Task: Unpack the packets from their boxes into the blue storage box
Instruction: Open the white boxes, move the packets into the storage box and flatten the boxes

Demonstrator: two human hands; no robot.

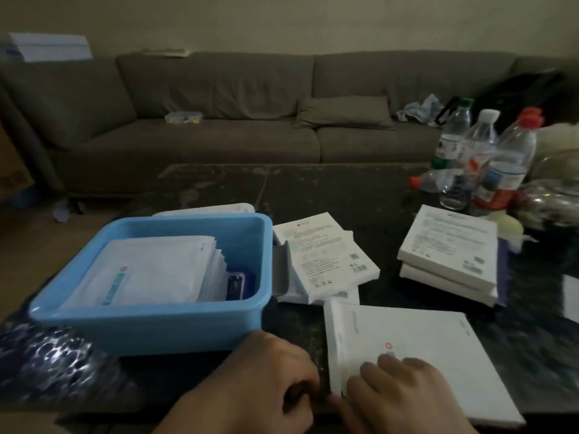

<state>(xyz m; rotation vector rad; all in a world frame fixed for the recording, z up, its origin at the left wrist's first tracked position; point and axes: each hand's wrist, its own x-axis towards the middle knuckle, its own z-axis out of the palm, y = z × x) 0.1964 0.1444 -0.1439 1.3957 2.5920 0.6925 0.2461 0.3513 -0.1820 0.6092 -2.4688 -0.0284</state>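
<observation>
Head view shows both hands low at the near edge of the dark table (360, 189). Right hand (404, 396) lies flat, fingers nearly straight, on the near left corner of a flat white cardboard box (413, 349) w/ a small red mark; it presses on top and does not grip. Left hand (250, 380) is just beside it, fingers curled in at the box's near left corner; picture is blurred there, so I cannot tell if it pinches a flap or holds nothing.

Left of the white box, near but apart, stands the light blue plastic storage box (150, 324). Inside it lies a stack of white flat packets (150, 270), filling the left and middle part, and a small dark blue item (235, 285) at the right side.

Behind the white box, right of the blue box, lie opened white boxes w/ printed text (326, 258), one over another. Further right is a stack of two closed white boxes (448, 255). Behind them stand several clear plastic bottles (488, 151), red, white and green caps. At the back is a long grey-brown sofa (219, 120) w/ a cushion (343, 112)
</observation>
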